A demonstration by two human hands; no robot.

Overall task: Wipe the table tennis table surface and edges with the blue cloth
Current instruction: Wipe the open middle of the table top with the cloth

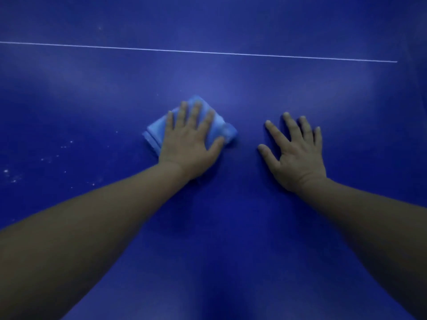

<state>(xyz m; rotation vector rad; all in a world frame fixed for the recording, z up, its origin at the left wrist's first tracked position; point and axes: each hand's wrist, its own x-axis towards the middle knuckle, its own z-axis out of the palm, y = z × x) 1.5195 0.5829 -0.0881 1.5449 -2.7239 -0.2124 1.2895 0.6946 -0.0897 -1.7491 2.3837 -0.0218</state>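
Where the folded light-blue cloth (155,132) lies flat on the dark blue table tennis table (231,227), a little left of the middle of my view, I see the left hand (188,142) pressed down on top of it. The palm is flat and its fingers (195,114) are straight and spread over the fabric rather than curled round it, with the thumb lying toward the cloth's right-hand end. Folded edges of the cloth show to the left of that hand, and a corner pokes out beyond the fingertips. Near it on the right, apart from the cloth, the right hand (298,155) rests palm-down on the bare table surface, fingers straight and splayed, holding nothing. Both bare forearms reach in from the bottom corners. Beyond the hands a thin white line (198,51) crosses the table from left to right. Well to the left of the cloth, I can make out a scatter of pale specks (57,155) on the surface.
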